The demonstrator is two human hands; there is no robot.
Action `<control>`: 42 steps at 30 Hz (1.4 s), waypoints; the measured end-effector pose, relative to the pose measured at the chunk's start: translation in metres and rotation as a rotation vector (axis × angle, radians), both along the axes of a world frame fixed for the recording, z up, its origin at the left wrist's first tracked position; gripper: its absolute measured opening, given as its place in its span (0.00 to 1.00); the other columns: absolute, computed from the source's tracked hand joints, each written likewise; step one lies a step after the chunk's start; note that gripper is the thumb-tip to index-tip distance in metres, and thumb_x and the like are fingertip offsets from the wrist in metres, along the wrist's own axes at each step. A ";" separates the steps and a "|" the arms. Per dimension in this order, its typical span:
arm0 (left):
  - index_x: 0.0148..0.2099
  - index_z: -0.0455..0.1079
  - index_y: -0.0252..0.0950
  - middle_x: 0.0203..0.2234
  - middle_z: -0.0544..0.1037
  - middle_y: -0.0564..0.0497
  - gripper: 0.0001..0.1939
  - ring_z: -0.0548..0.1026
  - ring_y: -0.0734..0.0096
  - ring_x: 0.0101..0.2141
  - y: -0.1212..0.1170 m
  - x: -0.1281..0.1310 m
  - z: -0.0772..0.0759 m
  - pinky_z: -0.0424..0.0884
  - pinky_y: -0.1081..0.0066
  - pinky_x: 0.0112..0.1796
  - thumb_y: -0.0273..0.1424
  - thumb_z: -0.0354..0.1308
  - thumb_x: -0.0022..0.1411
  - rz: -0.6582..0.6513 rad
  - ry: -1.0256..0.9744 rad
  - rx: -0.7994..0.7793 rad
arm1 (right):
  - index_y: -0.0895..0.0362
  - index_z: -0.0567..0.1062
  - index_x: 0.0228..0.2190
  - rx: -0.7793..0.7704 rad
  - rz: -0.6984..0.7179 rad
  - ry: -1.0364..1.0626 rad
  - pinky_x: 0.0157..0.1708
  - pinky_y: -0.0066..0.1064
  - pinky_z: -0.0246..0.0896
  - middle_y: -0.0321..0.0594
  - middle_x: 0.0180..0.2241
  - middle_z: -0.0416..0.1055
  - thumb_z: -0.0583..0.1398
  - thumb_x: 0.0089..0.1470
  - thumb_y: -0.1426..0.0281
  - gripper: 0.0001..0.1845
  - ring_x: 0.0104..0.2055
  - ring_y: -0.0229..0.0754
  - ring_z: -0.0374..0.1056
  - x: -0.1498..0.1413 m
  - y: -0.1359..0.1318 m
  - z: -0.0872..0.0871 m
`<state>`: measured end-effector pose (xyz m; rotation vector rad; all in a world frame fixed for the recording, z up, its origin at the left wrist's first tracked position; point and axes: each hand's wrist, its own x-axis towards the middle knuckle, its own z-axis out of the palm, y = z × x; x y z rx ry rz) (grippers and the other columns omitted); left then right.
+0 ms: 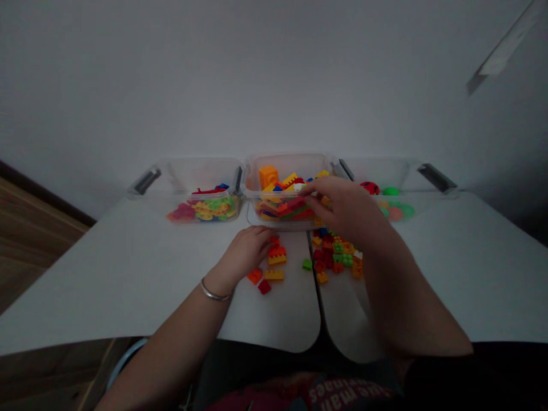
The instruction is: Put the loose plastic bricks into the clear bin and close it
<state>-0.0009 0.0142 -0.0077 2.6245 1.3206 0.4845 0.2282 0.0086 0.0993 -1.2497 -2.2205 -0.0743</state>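
the loose bricks (277,258) lie on the table (180,274), just beside and below the left hand's fingertips. the left hand (252,246) is palm down, fingers curled over the topmost brick; whether they grip it i cannot tell. its arm slants up from the lower left, bracelet (214,292) at the wrist. the right hand (336,202) arches over the middle bin's (274,195) front right corner, fingers bent toward the bricks inside; whether they hold one i cannot tell. its forearm hides part of the brick pile (338,257) below those fingers. a green brick (307,264) sits between pile and left fingers. the left bin (214,196) stands beyond the left fingers, the right bin (411,194) right of the right ones.
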 end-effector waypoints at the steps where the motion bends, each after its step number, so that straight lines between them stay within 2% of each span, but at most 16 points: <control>1: 0.48 0.73 0.36 0.41 0.78 0.43 0.14 0.75 0.57 0.42 0.001 0.000 0.000 0.70 0.60 0.45 0.24 0.52 0.62 0.007 -0.015 -0.004 | 0.56 0.78 0.40 -0.030 0.031 -0.016 0.43 0.36 0.61 0.44 0.41 0.78 0.55 0.60 0.70 0.13 0.43 0.47 0.72 -0.007 -0.001 -0.002; 6: 0.45 0.73 0.36 0.37 0.79 0.44 0.11 0.76 0.59 0.39 0.004 -0.001 -0.004 0.70 0.60 0.44 0.24 0.55 0.59 0.042 -0.130 -0.036 | 0.56 0.78 0.40 -0.194 0.156 -0.125 0.42 0.34 0.63 0.44 0.44 0.78 0.54 0.61 0.70 0.13 0.46 0.46 0.73 -0.037 -0.002 -0.020; 9: 0.43 0.72 0.36 0.35 0.79 0.46 0.10 0.76 0.61 0.37 0.006 -0.001 -0.008 0.71 0.61 0.42 0.26 0.58 0.58 0.083 -0.237 -0.095 | 0.56 0.77 0.40 -0.280 0.161 -0.203 0.37 0.34 0.65 0.45 0.44 0.78 0.55 0.60 0.70 0.12 0.43 0.47 0.74 -0.045 0.000 -0.033; 12: 0.45 0.69 0.37 0.35 0.78 0.48 0.10 0.76 0.65 0.34 0.007 -0.001 -0.010 0.72 0.65 0.37 0.29 0.58 0.59 0.161 -0.412 -0.180 | 0.57 0.77 0.42 -0.315 0.143 -0.245 0.36 0.36 0.66 0.47 0.43 0.78 0.55 0.60 0.69 0.13 0.44 0.50 0.74 -0.044 0.004 -0.042; 15: 0.46 0.65 0.37 0.36 0.77 0.49 0.12 0.76 0.70 0.33 0.008 0.000 -0.010 0.73 0.68 0.35 0.33 0.59 0.60 0.195 -0.687 -0.276 | 0.56 0.75 0.47 -0.342 0.145 -0.216 0.41 0.38 0.67 0.48 0.45 0.77 0.55 0.61 0.69 0.15 0.47 0.50 0.73 -0.042 0.007 -0.046; 18: 0.46 0.62 0.37 0.37 0.77 0.49 0.16 0.77 0.72 0.34 0.008 0.002 -0.007 0.73 0.69 0.36 0.33 0.62 0.57 0.140 -0.932 -0.394 | 0.56 0.75 0.49 -0.383 0.156 -0.146 0.43 0.40 0.67 0.48 0.47 0.77 0.54 0.61 0.69 0.16 0.47 0.50 0.73 -0.042 0.008 -0.046; 22: 0.45 0.61 0.37 0.36 0.77 0.51 0.19 0.77 0.73 0.36 0.004 0.005 0.000 0.73 0.70 0.39 0.31 0.65 0.54 0.092 -1.076 -0.459 | 0.56 0.77 0.45 -0.426 0.189 -0.025 0.45 0.37 0.66 0.45 0.48 0.77 0.56 0.59 0.72 0.14 0.47 0.47 0.73 -0.043 0.009 -0.042; 26: 0.43 0.60 0.38 0.34 0.76 0.53 0.19 0.77 0.73 0.36 0.002 0.006 0.005 0.74 0.69 0.39 0.33 0.66 0.54 0.086 -1.120 -0.468 | 0.54 0.79 0.43 -0.465 0.267 0.128 0.46 0.32 0.66 0.42 0.46 0.78 0.58 0.58 0.71 0.13 0.46 0.43 0.74 -0.041 0.013 -0.041; 29: 0.43 0.60 0.38 0.34 0.75 0.53 0.20 0.76 0.73 0.35 0.002 0.005 0.007 0.74 0.69 0.39 0.34 0.66 0.53 0.075 -1.127 -0.451 | 0.54 0.79 0.42 -0.490 0.296 0.223 0.47 0.32 0.66 0.42 0.49 0.77 0.59 0.58 0.70 0.12 0.49 0.42 0.73 -0.039 0.014 -0.041; 31: 0.42 0.60 0.38 0.34 0.75 0.53 0.20 0.76 0.73 0.35 0.001 0.005 0.008 0.75 0.69 0.39 0.35 0.67 0.53 0.068 -1.118 -0.431 | 0.52 0.80 0.41 -0.502 0.307 0.219 0.49 0.33 0.65 0.41 0.52 0.75 0.60 0.57 0.71 0.11 0.50 0.41 0.72 -0.039 0.015 -0.039; 33: 0.42 0.61 0.38 0.35 0.75 0.52 0.19 0.76 0.73 0.36 0.000 0.004 0.008 0.75 0.70 0.38 0.35 0.66 0.54 0.060 -1.095 -0.422 | 0.51 0.81 0.40 -0.492 0.315 0.174 0.48 0.33 0.65 0.38 0.51 0.76 0.60 0.56 0.73 0.12 0.47 0.41 0.73 -0.037 0.014 -0.034; 37: 0.43 0.65 0.37 0.38 0.75 0.48 0.14 0.75 0.69 0.38 -0.003 0.001 0.008 0.74 0.69 0.37 0.37 0.62 0.58 0.078 -0.979 -0.379 | 0.51 0.81 0.38 -0.337 0.262 0.198 0.45 0.33 0.66 0.36 0.41 0.79 0.60 0.56 0.73 0.11 0.43 0.40 0.74 -0.025 0.011 -0.022; 42: 0.41 0.70 0.36 0.37 0.76 0.48 0.09 0.75 0.68 0.38 -0.005 -0.002 0.007 0.73 0.69 0.37 0.36 0.57 0.62 0.079 -0.736 -0.254 | 0.53 0.80 0.38 -0.008 0.034 0.265 0.45 0.38 0.67 0.42 0.43 0.77 0.58 0.56 0.73 0.11 0.46 0.46 0.72 0.006 0.015 -0.006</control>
